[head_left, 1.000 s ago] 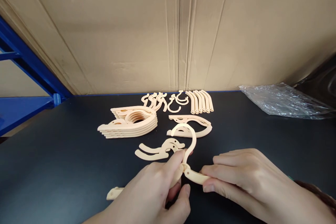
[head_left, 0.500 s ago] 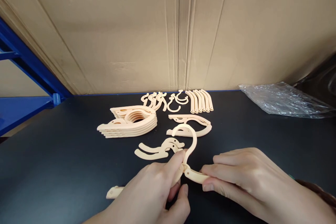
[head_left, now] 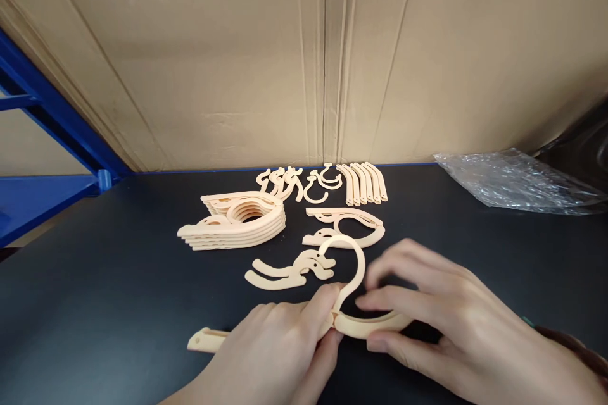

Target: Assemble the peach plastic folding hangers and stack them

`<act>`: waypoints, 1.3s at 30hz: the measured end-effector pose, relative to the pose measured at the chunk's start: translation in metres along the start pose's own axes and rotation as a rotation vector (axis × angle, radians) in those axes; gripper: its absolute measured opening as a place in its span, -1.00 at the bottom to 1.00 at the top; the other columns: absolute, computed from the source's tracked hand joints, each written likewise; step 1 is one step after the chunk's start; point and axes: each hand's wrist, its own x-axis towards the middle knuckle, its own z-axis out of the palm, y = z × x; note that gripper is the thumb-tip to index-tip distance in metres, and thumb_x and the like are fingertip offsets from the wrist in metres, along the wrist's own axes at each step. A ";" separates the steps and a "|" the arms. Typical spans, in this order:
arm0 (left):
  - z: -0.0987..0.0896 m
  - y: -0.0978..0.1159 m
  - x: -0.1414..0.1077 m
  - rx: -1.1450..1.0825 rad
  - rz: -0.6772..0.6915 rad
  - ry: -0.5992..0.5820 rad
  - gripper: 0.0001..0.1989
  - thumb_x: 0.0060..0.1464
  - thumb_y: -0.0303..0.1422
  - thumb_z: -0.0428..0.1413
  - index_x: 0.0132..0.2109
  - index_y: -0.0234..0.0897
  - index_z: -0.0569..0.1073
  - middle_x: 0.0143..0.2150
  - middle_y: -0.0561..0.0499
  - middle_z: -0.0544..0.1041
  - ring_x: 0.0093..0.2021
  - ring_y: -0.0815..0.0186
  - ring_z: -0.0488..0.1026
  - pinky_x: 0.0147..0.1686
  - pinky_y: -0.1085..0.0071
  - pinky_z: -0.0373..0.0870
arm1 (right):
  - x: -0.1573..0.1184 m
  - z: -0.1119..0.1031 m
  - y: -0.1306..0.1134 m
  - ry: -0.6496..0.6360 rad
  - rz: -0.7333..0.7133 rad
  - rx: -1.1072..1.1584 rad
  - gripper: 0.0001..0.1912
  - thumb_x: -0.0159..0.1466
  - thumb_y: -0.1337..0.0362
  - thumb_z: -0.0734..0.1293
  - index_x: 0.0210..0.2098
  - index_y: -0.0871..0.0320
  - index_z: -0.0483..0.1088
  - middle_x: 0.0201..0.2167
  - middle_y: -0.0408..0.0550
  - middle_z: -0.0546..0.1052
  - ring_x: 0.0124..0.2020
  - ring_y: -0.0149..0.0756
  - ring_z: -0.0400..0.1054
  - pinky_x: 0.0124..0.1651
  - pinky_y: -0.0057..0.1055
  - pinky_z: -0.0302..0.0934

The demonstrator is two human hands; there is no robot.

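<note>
A beige folding clothes hanger (head_left: 354, 272) with a curved hook is held close above the black table. My left hand (head_left: 280, 348) is closed around its middle joint and left arm; the end of that arm sticks out on the left. My right hand (head_left: 427, 304) has its fingers raised and spread over the hanger's right arm (head_left: 363, 326), with the thumb at its lower edge. The right arm's far end is hidden under that hand. Just beyond the hook lie two loose curved beige pieces (head_left: 280, 281), overlapping, and a folded hanger (head_left: 365, 240).
A stack of folded hangers (head_left: 237, 237) stands left of centre. Along the back lie loose hooks (head_left: 316, 193), curved pieces (head_left: 285, 183) and a row of straight arms (head_left: 363, 183). Clear plastic wrap (head_left: 513, 180) rests at the back right, a blue metal frame (head_left: 61, 95) at the left, cardboard (head_left: 213, 63) behind.
My right hand's fingers have loosened from the hanger's right arm and lifted apart. More of that arm shows, and the hook has shifted slightly right and down. My left hand keeps its grip.
</note>
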 end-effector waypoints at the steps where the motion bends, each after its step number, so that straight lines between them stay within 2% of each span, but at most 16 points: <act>1: -0.001 -0.001 0.000 0.066 0.021 -0.007 -0.88 0.16 -0.40 0.04 -0.16 -0.19 0.43 -0.47 0.03 0.49 -0.47 0.22 0.46 -0.41 0.46 0.35 | -0.001 -0.002 0.000 0.093 -0.024 -0.069 -0.89 0.35 0.18 0.35 -0.23 0.03 0.51 -0.19 -0.09 0.56 -0.18 -0.27 0.44 -0.14 -0.37 0.29; 2: -0.001 -0.002 -0.001 0.161 0.045 -0.017 -0.85 0.18 -0.40 0.02 -0.11 -0.18 0.44 -0.45 0.02 0.51 -0.46 0.21 0.49 -0.40 0.46 0.38 | -0.003 -0.003 -0.001 0.181 -0.053 -0.146 -0.88 0.35 0.16 0.34 -0.19 0.01 0.51 -0.14 -0.06 0.55 -0.12 -0.22 0.42 -0.08 -0.30 0.27; 3: -0.002 -0.003 -0.001 0.257 0.067 -0.021 -0.81 0.21 -0.40 0.00 -0.07 -0.18 0.44 -0.44 0.02 0.53 -0.45 0.21 0.52 -0.40 0.46 0.40 | -0.005 -0.004 -0.001 0.256 -0.090 -0.220 -0.88 0.37 0.17 0.33 -0.16 0.00 0.50 -0.18 -0.07 0.56 -0.15 -0.22 0.42 -0.08 -0.26 0.25; 5: -0.002 -0.005 -0.003 0.378 0.118 -0.006 -0.77 0.24 -0.42 -0.05 -0.01 -0.17 0.41 -0.42 0.04 0.56 -0.45 0.23 0.54 -0.42 0.47 0.42 | -0.010 -0.004 -0.003 0.336 -0.181 -0.315 -0.90 0.39 0.27 0.30 -0.14 0.05 0.47 -0.41 -0.14 0.54 -0.38 -0.29 0.37 -0.24 -0.27 0.21; 8: 0.001 -0.007 -0.006 0.509 0.197 0.020 -0.75 0.28 -0.46 -0.10 0.02 -0.19 0.37 -0.40 0.08 0.58 -0.49 0.28 0.55 -0.52 0.51 0.39 | -0.011 0.001 -0.006 0.253 -0.271 -0.312 -0.85 0.39 0.34 0.29 -0.08 0.20 0.44 -0.56 -0.21 0.48 -0.56 -0.36 0.29 -0.45 -0.31 0.13; 12: 0.004 -0.011 -0.006 0.637 0.412 0.034 -0.84 0.31 -0.46 -0.06 -0.03 -0.24 0.36 -0.32 0.06 0.60 -0.45 0.30 0.57 -0.56 0.51 0.37 | -0.004 0.004 -0.003 0.069 -0.243 -0.164 -0.78 0.44 0.27 0.22 -0.06 0.19 0.46 -0.43 -0.14 0.54 -0.40 -0.34 0.40 -0.39 -0.36 0.22; 16: 0.004 -0.019 0.000 0.680 0.678 0.184 -0.83 0.35 -0.41 -0.06 0.00 -0.26 0.36 -0.35 0.08 0.58 -0.48 0.32 0.50 -0.53 0.47 0.37 | 0.002 0.001 0.011 0.059 -0.133 -0.009 -0.90 0.40 0.30 0.29 -0.19 0.15 0.45 -0.34 -0.12 0.53 -0.32 -0.33 0.38 -0.29 -0.37 0.25; 19: 0.003 -0.024 0.004 0.683 0.786 0.262 -0.81 0.36 -0.39 -0.07 0.00 -0.28 0.39 -0.33 0.06 0.57 -0.43 0.29 0.47 -0.50 0.42 0.38 | 0.005 0.000 0.024 0.080 -0.004 0.003 -0.84 0.38 0.23 0.31 -0.33 0.12 0.38 -0.36 -0.15 0.50 -0.33 -0.34 0.35 -0.28 -0.38 0.23; 21: 0.002 -0.025 0.005 0.713 0.775 0.227 -0.81 0.34 -0.41 -0.06 -0.01 -0.28 0.41 -0.32 0.03 0.55 -0.37 0.24 0.46 -0.46 0.39 0.41 | 0.006 0.001 0.033 0.070 0.089 -0.046 -0.83 0.39 0.23 0.30 -0.34 0.10 0.34 -0.37 -0.17 0.47 -0.35 -0.33 0.33 -0.31 -0.38 0.21; 24: -0.001 -0.021 0.007 0.756 0.754 0.166 -0.77 0.31 -0.49 -0.05 0.02 -0.32 0.43 -0.29 -0.01 0.53 -0.30 0.20 0.45 -0.39 0.35 0.45 | 0.006 -0.001 0.046 -0.019 0.193 -0.133 -0.97 0.34 0.33 0.27 -0.21 0.09 0.30 -0.34 -0.16 0.46 -0.37 -0.31 0.34 -0.31 -0.34 0.23; 26: -0.003 -0.019 0.008 0.772 0.741 0.147 -0.77 0.29 -0.51 -0.04 0.02 -0.33 0.43 -0.27 -0.03 0.53 -0.27 0.20 0.45 -0.35 0.35 0.46 | 0.006 -0.004 0.051 -0.095 0.198 -0.160 -0.86 0.31 0.35 0.27 -0.13 0.08 0.29 -0.32 -0.16 0.46 -0.35 -0.28 0.36 -0.29 -0.32 0.25; 28: -0.005 -0.018 0.008 0.773 0.720 0.141 -0.78 0.29 -0.53 -0.03 0.01 -0.32 0.43 -0.25 -0.01 0.53 -0.24 0.21 0.44 -0.35 0.36 0.45 | 0.005 -0.009 0.053 -0.154 0.163 -0.189 -0.85 0.31 0.35 0.28 -0.12 0.05 0.32 -0.32 -0.18 0.48 -0.33 -0.27 0.38 -0.27 -0.31 0.24; 32: -0.007 -0.021 0.009 0.771 0.664 0.238 -0.85 0.30 -0.47 0.01 -0.04 -0.25 0.43 -0.19 0.03 0.53 -0.23 0.21 0.44 -0.33 0.33 0.46 | 0.001 -0.018 0.057 -0.253 0.128 -0.276 -0.88 0.31 0.39 0.26 -0.26 0.05 0.38 -0.39 -0.20 0.48 -0.37 -0.27 0.37 -0.33 -0.34 0.17; 34: -0.010 -0.020 0.009 0.834 0.604 0.311 -0.90 0.28 -0.45 0.04 -0.12 -0.24 0.45 -0.23 0.03 0.52 -0.25 0.19 0.45 -0.34 0.29 0.47 | -0.001 -0.020 0.061 -0.288 0.126 -0.318 -0.86 0.32 0.41 0.25 -0.32 0.07 0.38 -0.40 -0.19 0.48 -0.40 -0.28 0.37 -0.35 -0.35 0.16; 37: -0.015 -0.018 0.011 0.995 0.508 0.389 -0.89 0.23 -0.47 0.06 -0.16 -0.29 0.48 -0.24 -0.03 0.52 -0.25 0.12 0.48 -0.36 0.23 0.47 | -0.001 -0.020 0.062 -0.223 0.064 -0.414 -0.85 0.35 0.37 0.23 -0.32 0.10 0.40 -0.39 -0.14 0.48 -0.42 -0.26 0.36 -0.35 -0.31 0.15; 39: -0.017 -0.017 0.012 1.069 0.484 0.388 -0.85 0.21 -0.50 0.04 -0.14 -0.31 0.49 -0.25 -0.04 0.51 -0.25 0.10 0.49 -0.34 0.20 0.48 | 0.001 -0.019 0.056 -0.133 -0.016 -0.441 -0.82 0.40 0.32 0.21 -0.32 0.11 0.40 -0.38 -0.11 0.48 -0.43 -0.25 0.35 -0.32 -0.28 0.15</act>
